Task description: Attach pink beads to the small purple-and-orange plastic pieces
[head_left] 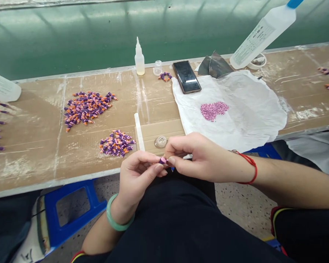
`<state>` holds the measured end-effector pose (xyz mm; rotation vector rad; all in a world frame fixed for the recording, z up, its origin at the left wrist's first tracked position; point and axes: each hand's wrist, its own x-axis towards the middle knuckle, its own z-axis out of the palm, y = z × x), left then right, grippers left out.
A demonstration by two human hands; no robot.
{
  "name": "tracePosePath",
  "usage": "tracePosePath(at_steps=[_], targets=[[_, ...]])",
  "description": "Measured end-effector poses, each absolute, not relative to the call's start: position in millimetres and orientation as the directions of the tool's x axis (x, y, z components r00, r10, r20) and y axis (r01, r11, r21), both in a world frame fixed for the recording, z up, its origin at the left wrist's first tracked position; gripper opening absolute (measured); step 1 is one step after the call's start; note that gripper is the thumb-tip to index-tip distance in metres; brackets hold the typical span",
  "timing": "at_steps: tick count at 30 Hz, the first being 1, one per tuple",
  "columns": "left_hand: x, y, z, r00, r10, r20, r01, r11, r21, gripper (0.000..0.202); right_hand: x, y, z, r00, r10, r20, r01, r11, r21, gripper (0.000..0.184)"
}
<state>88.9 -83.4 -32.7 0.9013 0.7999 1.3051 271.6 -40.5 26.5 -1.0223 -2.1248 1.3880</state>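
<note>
My left hand (138, 173) and my right hand (197, 157) meet over my lap, just in front of the bench edge. Both pinch one small purple and pink piece (162, 160) between their fingertips. My left wrist wears a green bangle, my right a red cord. On the cardboard-covered bench (38, 146), two heaps of purple-orange pieces lie to the left: a larger heap (86, 107) farther back and a smaller heap (116, 143) nearer my hands. A little pile of pink bits (214, 110) rests on white paper (252, 109).
A small glue bottle (139, 58), a clear cap (158, 68) and a phone (186, 76) stand at the back. A clear dish (161, 141) and a white stick (139, 131) lie near my hands. A large white bottle (263, 34) tilts at top right. A blue stool (71, 212) is below.
</note>
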Motion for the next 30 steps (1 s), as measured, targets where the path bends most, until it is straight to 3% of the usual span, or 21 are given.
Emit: tracePosePath(at_steps=[20, 26, 30], targets=[[91.2, -86.5, -33.5, 0.053, 0.998, 0.042, -0.341, -0.021, 0.940, 0.009, 269.8, -45.0, 28.3, -0.664, 0.745, 0.071, 0.401, 0.435, -0.806, 0.016], [63.8, -78.9, -36.4, 0.036, 0.999, 0.025, -0.007, -0.024, 1.000, 0.006, 294.0, -47.3, 8.8, -0.618, 0.785, 0.028, 0.498, 0.419, -0.760, 0.011], [14.5, -65.8, -43.7, -0.170, 0.981, 0.090, 0.356, -0.024, 0.934, 0.011, 363.3, -34.7, -28.9, -0.235, 0.967, 0.103, 0.736, 0.246, -0.631, 0.010]])
